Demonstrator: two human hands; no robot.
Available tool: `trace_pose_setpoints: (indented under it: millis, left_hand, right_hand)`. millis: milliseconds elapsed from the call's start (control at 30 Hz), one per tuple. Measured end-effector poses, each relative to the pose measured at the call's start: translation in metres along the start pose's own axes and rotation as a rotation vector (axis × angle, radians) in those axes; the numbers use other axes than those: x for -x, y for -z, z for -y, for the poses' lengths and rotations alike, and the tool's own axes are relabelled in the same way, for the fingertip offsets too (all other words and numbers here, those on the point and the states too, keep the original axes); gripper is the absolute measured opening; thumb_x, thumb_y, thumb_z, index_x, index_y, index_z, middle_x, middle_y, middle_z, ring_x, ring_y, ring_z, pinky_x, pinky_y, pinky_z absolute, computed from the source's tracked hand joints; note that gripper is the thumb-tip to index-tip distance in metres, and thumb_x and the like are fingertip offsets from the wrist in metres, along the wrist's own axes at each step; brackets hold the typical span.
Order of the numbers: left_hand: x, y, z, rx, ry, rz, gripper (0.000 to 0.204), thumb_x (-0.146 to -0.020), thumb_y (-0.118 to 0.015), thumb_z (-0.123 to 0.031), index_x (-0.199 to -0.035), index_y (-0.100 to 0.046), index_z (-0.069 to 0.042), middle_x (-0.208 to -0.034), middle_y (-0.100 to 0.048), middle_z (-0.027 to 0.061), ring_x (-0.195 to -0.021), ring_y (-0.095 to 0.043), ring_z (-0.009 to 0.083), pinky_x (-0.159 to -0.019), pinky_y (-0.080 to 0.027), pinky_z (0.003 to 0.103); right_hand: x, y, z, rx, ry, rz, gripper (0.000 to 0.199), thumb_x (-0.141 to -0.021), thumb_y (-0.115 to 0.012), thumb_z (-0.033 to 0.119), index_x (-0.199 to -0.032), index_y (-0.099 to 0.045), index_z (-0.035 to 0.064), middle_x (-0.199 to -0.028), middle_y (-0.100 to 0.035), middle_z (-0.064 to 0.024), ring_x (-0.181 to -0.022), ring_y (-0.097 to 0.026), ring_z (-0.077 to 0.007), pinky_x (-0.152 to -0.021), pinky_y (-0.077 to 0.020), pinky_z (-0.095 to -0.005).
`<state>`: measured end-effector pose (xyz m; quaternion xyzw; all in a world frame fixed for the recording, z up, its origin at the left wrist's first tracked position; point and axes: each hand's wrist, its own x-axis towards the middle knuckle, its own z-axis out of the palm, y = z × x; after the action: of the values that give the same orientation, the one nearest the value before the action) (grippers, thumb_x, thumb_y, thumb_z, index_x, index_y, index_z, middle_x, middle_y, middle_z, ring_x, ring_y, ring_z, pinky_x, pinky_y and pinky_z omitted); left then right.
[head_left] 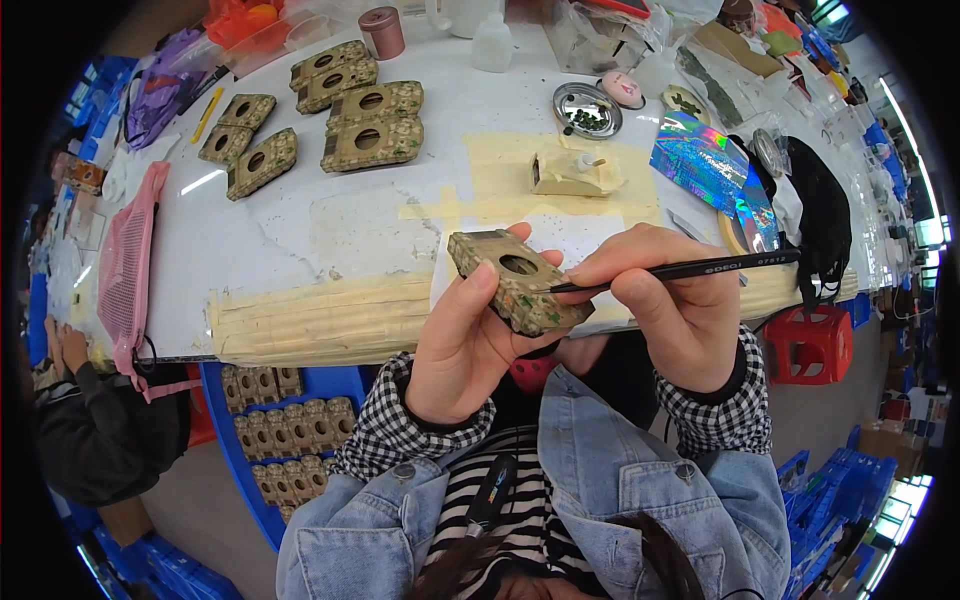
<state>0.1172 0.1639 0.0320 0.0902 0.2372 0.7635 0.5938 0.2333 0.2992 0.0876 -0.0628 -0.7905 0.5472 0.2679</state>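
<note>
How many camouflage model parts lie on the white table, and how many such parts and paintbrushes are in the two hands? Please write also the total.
Camouflage model parts on the white table: 7
Camouflage model part in the left hand: 1
Paintbrush in the right hand: 1
Total: 9

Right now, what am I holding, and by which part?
Left grip holds a camouflage model hull by its side edges; right grip holds a slim black tool near its pointed tip.
</note>
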Motion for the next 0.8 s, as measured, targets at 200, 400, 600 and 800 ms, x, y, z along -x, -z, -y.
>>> trace_pose_setpoints:
  millis: [200, 400, 600, 800]
  left_hand:
    - [-0.0002, 0.0011, 0.0007, 0.001, -0.003, 0.001, 0.055, -0.097, -0.032, -0.036, -0.139, -0.021, -0.002, -0.126, -0.046, 0.0184, -0.110, -0.055, 0.0259, -0.092, -0.050, 0.041]
    - [-0.0002, 0.0019, 0.0015, 0.003, -0.005, -0.004, 0.056, -0.097, -0.032, -0.036, -0.139, -0.021, -0.002, -0.126, -0.046, 0.0189, -0.110, -0.055, 0.0264, -0.093, -0.050, 0.041]
    - [-0.0006, 0.0042, 0.0019, 0.004, -0.003, 0.008, 0.056, -0.097, -0.032, -0.036, -0.139, -0.022, -0.002, -0.127, -0.046, 0.0193, -0.111, -0.055, 0.0267, -0.093, -0.050, 0.041]
    - [-0.0010, 0.0033, 0.0024, -0.015, -0.002, -0.005, 0.055, -0.097, -0.032, -0.037, -0.139, -0.022, -0.003, -0.128, -0.045, 0.0195, -0.112, -0.054, 0.0267, -0.093, -0.050, 0.040]
  right_hand:
    - [0.0002, -0.0002, -0.0008, 0.002, 0.015, -0.005, 0.011, -0.086, -0.059, 0.007, -0.089, -0.065, -0.0010, -0.079, -0.064, -0.0093, -0.072, -0.060, -0.0165, -0.065, -0.0462, -0.0266]
    - [0.0005, -0.0001, -0.0008, 0.002, 0.020, -0.004, 0.010, -0.085, -0.060, 0.007, -0.089, -0.065, -0.0007, -0.079, -0.064, -0.0093, -0.072, -0.060, -0.0165, -0.065, -0.0461, -0.0267]
    - [0.0007, 0.0006, -0.0017, 0.024, 0.042, 0.004, 0.010, -0.085, -0.060, 0.007, -0.090, -0.065, -0.0003, -0.078, -0.064, -0.0094, -0.071, -0.060, -0.0169, -0.065, -0.0462, -0.0267]
    - [-0.0003, 0.0022, -0.0025, 0.036, 0.067, 0.023, 0.010, -0.085, -0.060, 0.007, -0.090, -0.065, 0.0000, -0.078, -0.064, -0.0093, -0.071, -0.060, -0.0170, -0.065, -0.0462, -0.0267]
